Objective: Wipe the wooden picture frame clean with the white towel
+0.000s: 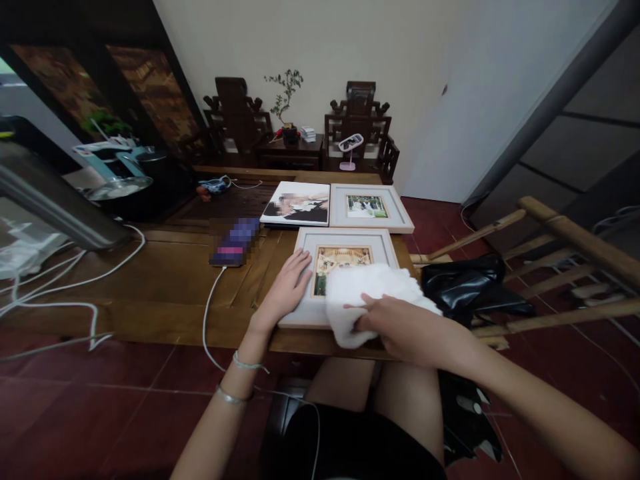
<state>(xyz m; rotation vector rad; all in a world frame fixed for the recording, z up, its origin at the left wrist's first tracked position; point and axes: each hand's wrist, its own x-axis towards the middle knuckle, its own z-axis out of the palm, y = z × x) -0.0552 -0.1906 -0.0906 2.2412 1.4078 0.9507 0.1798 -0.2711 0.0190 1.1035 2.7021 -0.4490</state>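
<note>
A picture frame (pixel 350 238) with a pale mat and a small photo lies flat near the table's front edge. My left hand (pixel 289 285) rests flat on its left side, fingers stretched out and close together. My right hand (pixel 387 325) grips a fluffy white cloth (pixel 370 287), pressed over the lower right part of the frame. The cloth hides part of the photo and the frame's near right corner. Just behind lies a second pale frame (pixel 341 205) with a photo of its own. Beside that one is a white-edged photo panel (pixel 299 203) on something dark.
A phone (pixel 235 241) with a white cable lies left of the frames. More cables and a grey cylinder (pixel 55 200) occupy the table's left. A wooden chair (pixel 560 260) holding a black bag (pixel 465 283) stands at the right. Dark carved chairs (pixel 357 110) line the wall.
</note>
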